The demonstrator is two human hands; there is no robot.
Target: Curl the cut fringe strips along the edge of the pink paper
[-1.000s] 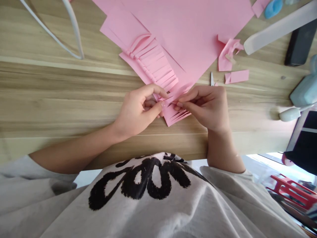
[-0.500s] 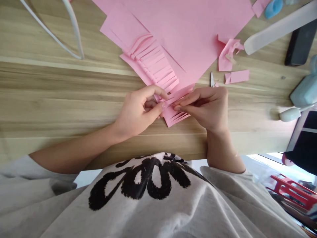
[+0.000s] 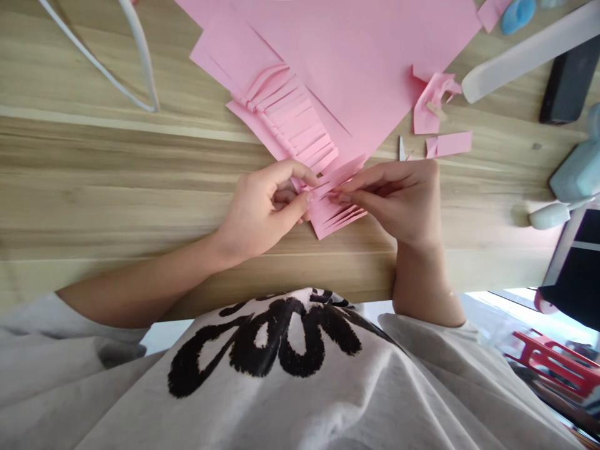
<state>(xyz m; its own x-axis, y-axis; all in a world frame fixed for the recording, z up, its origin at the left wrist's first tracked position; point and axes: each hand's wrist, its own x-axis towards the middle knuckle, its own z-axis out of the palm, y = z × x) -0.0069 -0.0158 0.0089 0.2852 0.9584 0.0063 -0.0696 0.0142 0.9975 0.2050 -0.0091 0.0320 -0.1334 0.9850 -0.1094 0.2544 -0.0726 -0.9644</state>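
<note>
A piece of pink paper [image 3: 323, 224] cut into fringe strips lies between my hands near the table's front edge. My left hand [image 3: 262, 209] pinches its uncut left side between thumb and fingers. On the right, my right hand [image 3: 394, 200] has thumb and forefinger closed on one of the paper's narrow strips. Just beyond my left hand rests another fringed pink paper [image 3: 300, 122], its strips bent over and its edge rolled. Under and behind it spreads a large pink sheet [image 3: 365, 62].
Pink scraps [image 3: 429, 109] and a small pink strip [image 3: 449, 144] lie to the right, beside a pointed metal blade tip [image 3: 401, 149]. Farther right are a translucent white bar [image 3: 529, 53], a black box-shaped object [image 3: 569, 84] and a blue object [image 3: 517, 15]. A white cable [image 3: 140, 50] loops at upper left.
My right hand has slid a little to the right along the strip, drawing away from my left hand. The left hand stays in place.
</note>
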